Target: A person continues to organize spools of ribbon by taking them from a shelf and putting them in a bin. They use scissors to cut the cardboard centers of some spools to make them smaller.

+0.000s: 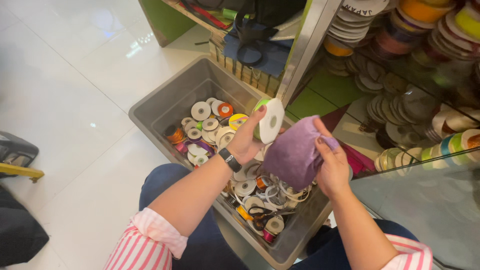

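Seated person, face out of frame, legs partly hidden behind grey plastic bin point(165, 107) at frame centre. Left hand point(246, 141) closed around green ribbon spool point(269, 120), white side disc facing camera, held above bin. Right hand point(332, 167) pinches purple cloth point(295, 155) just right of spool. Bin holds jumbled ribbon spools point(202, 111), mostly white-faced; scissors point(260, 214) lie near its lower edge. Shelf spools point(400, 30) at upper right blurred behind reflective glass.

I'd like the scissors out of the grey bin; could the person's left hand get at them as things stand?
Probably not at once: the left hand is holding a green ribbon spool. The scissors lie uncovered atop the spools in the grey bin.
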